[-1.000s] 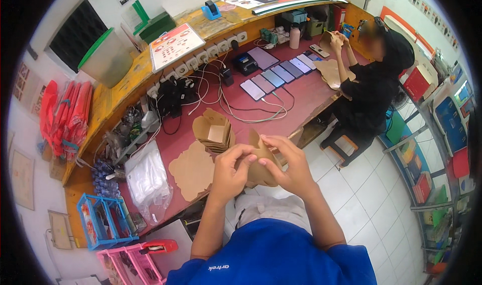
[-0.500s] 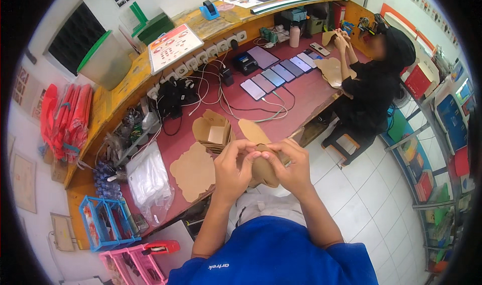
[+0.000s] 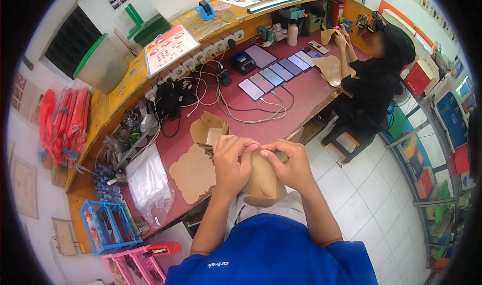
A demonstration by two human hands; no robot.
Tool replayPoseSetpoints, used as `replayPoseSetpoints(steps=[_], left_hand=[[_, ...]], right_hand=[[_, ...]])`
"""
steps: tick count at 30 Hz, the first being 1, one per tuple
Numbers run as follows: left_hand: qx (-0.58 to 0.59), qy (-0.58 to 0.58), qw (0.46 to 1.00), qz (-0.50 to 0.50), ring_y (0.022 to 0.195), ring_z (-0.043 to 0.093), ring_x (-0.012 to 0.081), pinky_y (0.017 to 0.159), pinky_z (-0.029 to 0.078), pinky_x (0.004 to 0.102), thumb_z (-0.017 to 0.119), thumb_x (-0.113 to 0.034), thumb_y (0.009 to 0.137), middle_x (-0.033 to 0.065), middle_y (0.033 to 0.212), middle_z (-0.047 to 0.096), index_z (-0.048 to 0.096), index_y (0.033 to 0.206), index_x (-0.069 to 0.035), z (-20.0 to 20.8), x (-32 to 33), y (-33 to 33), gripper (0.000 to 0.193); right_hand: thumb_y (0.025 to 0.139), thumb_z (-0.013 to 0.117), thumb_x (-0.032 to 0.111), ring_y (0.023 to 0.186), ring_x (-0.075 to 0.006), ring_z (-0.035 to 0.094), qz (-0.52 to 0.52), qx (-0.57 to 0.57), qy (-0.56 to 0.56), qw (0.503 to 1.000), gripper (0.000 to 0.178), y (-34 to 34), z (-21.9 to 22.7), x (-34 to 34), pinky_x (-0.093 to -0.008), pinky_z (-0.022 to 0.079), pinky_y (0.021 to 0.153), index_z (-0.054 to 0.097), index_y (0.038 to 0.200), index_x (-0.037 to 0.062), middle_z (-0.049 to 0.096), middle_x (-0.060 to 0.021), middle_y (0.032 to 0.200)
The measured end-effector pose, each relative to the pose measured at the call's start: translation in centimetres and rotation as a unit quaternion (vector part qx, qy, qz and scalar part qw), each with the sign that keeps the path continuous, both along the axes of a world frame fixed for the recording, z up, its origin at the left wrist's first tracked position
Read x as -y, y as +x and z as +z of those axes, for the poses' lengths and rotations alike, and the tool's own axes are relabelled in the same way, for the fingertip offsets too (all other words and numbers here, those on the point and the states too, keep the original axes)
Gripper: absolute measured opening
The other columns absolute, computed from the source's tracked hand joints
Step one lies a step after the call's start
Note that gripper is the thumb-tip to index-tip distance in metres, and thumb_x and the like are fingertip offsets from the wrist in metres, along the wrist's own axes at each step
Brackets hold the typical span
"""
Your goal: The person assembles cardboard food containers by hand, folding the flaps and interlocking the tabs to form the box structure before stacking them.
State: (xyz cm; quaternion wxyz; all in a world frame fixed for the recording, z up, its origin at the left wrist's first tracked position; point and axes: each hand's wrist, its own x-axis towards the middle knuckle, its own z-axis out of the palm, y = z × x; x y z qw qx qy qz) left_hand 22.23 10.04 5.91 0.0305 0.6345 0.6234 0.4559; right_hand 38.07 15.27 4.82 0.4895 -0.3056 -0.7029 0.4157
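Between my hands, in front of my body, is a brown paper food box (image 3: 264, 177), partly folded. My left hand (image 3: 234, 163) pinches its upper edge between thumb and fingers. From the other side my right hand (image 3: 289, 163) grips the same edge, thumb pressed on the near face. The fingertips of both hands nearly meet at the top, and they cover the fold there. Left of my left hand, flat brown box blanks (image 3: 192, 174) lie at the table edge. Behind them stands a stack of folded brown boxes (image 3: 208, 130), open at the top.
Several phones (image 3: 271, 77) lie in a row on the red table (image 3: 301, 101), with charging cables around them. A clear plastic bag (image 3: 149, 177) and a blue basket (image 3: 108, 224) are at left. At right, a co-worker (image 3: 374, 69) in black holds brown card.
The box in my hands has tilted: its flap that pointed up and away is gone from view, and its broad side now faces me. Both hands still pinch its upper edge.
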Motion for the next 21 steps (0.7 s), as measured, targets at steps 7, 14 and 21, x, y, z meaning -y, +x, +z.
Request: replayPoseSetpoints(steps=[7, 14, 21], left_hand=[[0.099, -0.005, 0.993, -0.068, 0.084, 0.063, 0.0273, 0.078, 0.047, 0.0361, 0.075, -0.011, 0.089, 0.0093, 0.082, 0.069, 0.074, 0.092, -0.003, 0.0, -0.5, -0.3, 0.009], [0.004, -0.019, 1.0, -0.011, 0.084, 0.063, 0.0288, 0.089, 0.042, 0.0413, 0.07, -0.013, 0.09, 0.0085, 0.084, 0.07, 0.071, 0.09, -0.005, -0.1, -1.2, -0.4, 0.008], [-0.011, -0.007, 1.0, -0.011, 0.082, 0.064, 0.0296, 0.089, 0.041, 0.0422, 0.068, -0.011, 0.091, 0.0091, 0.082, 0.07, 0.069, 0.088, -0.003, -0.2, -1.6, 0.5, 0.008]], right_hand=[[0.088, 0.074, 0.004, 0.073, -0.0234, 0.072, -0.032, 0.011, -0.038, 0.999, 0.009, 0.2, -0.5, -0.6, -0.0326, 0.054, 0.069, 0.072, 0.09, -0.0038, 0.073, -0.0155, 0.082], [0.089, 0.073, 0.005, 0.074, -0.0215, 0.072, -0.024, -0.027, -0.028, 0.999, 0.008, -0.7, -1.3, -0.7, -0.0317, 0.054, 0.071, 0.073, 0.091, -0.0034, 0.075, -0.0141, 0.083], [0.09, 0.074, 0.004, 0.073, -0.0135, 0.066, -0.027, -0.013, -0.069, 0.997, 0.008, -0.2, -2.2, -1.3, -0.0283, 0.051, 0.07, 0.071, 0.09, -0.0034, 0.072, -0.0097, 0.078]])
